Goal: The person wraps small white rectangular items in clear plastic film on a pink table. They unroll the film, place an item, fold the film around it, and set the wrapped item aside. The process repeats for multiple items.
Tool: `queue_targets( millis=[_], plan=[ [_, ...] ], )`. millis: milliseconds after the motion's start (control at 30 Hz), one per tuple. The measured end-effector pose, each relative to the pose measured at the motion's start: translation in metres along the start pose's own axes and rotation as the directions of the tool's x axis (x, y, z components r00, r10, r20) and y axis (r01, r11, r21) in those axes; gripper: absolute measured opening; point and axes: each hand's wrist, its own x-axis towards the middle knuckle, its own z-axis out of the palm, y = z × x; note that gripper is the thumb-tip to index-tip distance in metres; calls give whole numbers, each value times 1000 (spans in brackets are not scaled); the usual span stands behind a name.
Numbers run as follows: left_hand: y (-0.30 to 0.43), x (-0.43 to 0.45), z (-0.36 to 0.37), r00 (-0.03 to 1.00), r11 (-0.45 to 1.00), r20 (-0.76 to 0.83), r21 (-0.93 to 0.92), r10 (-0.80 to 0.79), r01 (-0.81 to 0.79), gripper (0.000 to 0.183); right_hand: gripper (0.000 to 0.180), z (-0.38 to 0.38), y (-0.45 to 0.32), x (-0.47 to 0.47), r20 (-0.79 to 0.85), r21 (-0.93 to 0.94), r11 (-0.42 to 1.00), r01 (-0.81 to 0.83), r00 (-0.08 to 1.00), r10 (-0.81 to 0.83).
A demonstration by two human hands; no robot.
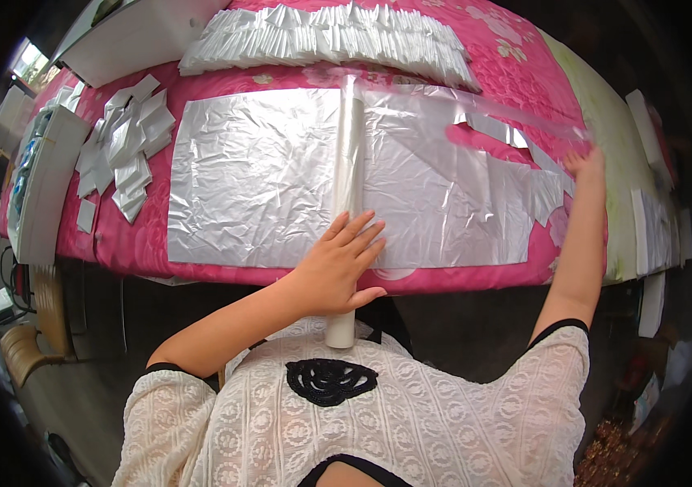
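Observation:
My left hand [346, 265] lies palm down across a long roll of clear plastic film [349, 164], fingers spread. The roll's near end juts over the table edge against my shirt. My right hand [585, 161] is stretched out to the far right, pinching a clear film sheet [522, 115] that runs from the roll; the fingertips are blurred. Beneath the roll a wrinkled silvery plastic sheet [254, 176] is spread flat. Towards its right side, strips of silvery plastic [547, 189] lie unevenly, with pink cloth showing between them.
Folded white packets [334, 39] stand in dense rows at the back. More flat packets [127, 146] are heaped at the left, beside a white box [47, 182]. A pink floral cloth [443, 283] covers the table. A wooden chair [35, 347] stands below left.

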Motion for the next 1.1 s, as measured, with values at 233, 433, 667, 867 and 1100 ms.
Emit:
queue_targets(
  millis=[233,433,667,867,1100],
  plan=[
    [-22,-43,-23,988,991,81,-10,-131,132,74,56,-34,102,-107,747,-146,-85,986,54,-663],
    [-36,-81,-32,979,973,-17,-112,-204,201,77,63,-21,236,-247,917,398,-25,917,-397,51],
    [-32,-144,-43,892,824,-126,-455,-434,337,68,59,49,308,-299,728,662,61,747,-660,183],
    [-21,-192,-31,505,199,-21,-933,-863,301,38,45,94,383,-402,627,768,139,625,-778,36],
    [-31,-200,-42,404,334,-46,-653,-913,680,52,38,99,382,-395,730,656,159,738,-674,119]
  ],
)
